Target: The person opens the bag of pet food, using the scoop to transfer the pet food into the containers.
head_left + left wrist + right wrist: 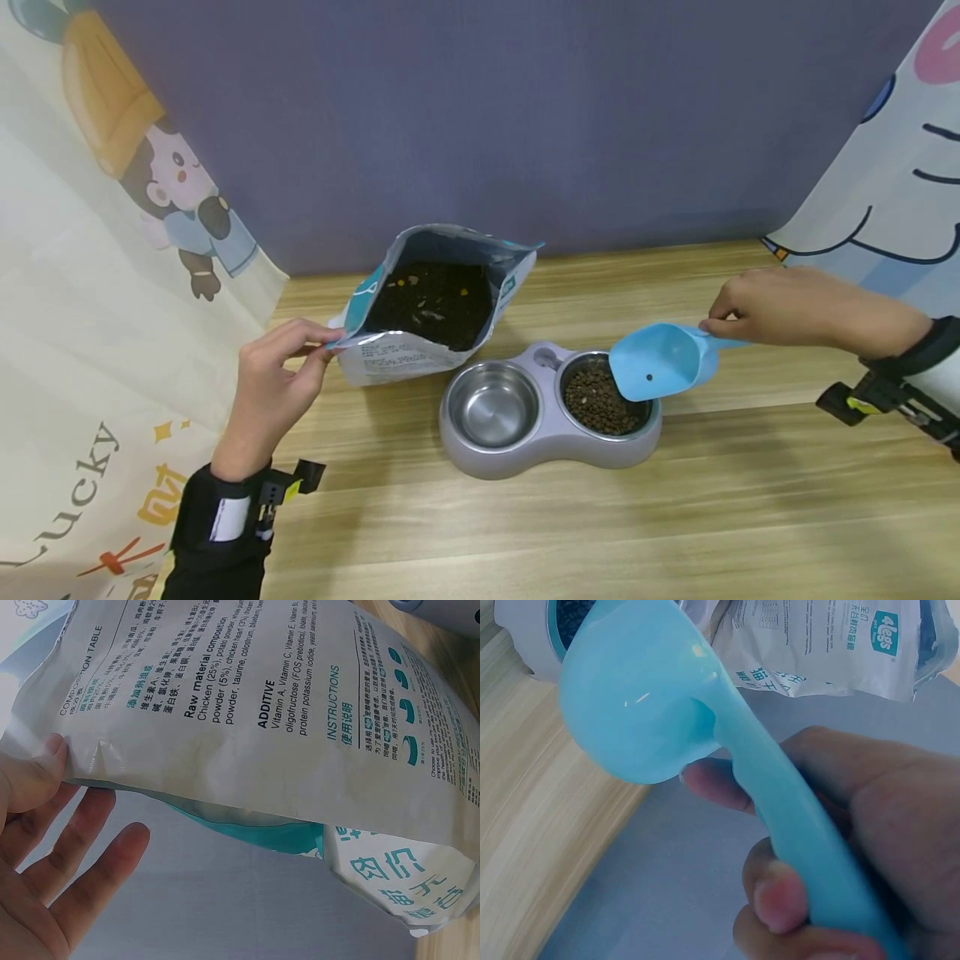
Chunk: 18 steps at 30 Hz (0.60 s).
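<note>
**Scoop tipped over the filled bowl, bag held open**

Nearest the camera, the left hand [273,392] sits low on the wooden worktop [600,525], its fingers [307,333] pinching the near left edge of the open food bag [431,304]. The left wrist view shows the thumb pressed on the printed panel with the other fingers spread loosely beneath it.

Just beyond, in the middle, lies the grey double feeder [551,454]. Its left steel bowl [492,403] shows bare metal; its right bowl [600,398] carries a heap of dark kibble [592,402].

Over that right bowl hangs the blue scoop [660,360], mouth tilted down towards the kibble, above the bowl's rim rather than resting in it. The right hand [795,308] comes in from the right, fingers [780,892] curled tight round the scoop's handle.

Further back, the bag stands just behind the feeder's left side, mouth gaping, dark kibble inside. Behind everything runs a grey-blue wall [525,108], flanked by cartoon-printed cloths [90,292].
</note>
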### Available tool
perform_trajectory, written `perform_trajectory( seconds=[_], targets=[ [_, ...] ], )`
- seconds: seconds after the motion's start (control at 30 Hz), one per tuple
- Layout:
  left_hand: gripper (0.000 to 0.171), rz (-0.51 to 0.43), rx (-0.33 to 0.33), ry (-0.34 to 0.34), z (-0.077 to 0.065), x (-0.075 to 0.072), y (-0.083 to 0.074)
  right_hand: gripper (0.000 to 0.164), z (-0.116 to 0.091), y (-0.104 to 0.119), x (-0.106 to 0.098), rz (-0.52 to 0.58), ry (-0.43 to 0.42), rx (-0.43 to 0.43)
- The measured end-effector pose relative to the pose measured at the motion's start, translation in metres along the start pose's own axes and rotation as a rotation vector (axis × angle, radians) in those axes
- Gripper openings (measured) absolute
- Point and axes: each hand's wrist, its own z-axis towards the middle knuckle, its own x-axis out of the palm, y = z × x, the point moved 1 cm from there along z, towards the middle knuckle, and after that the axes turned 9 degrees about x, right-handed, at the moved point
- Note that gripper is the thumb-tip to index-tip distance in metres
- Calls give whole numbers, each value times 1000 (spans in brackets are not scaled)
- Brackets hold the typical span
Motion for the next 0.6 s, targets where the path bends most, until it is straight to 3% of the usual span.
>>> perform_trajectory(
  seconds=[0.33,0.6],
  targets=[
    [29,3,-3,2,0,0,-1,12,0,-2,0,-47,-34,-25],
    [29,3,-5,3,1,-1,-1,16,1,-11,-7,-41,-12,13]
  ],
)
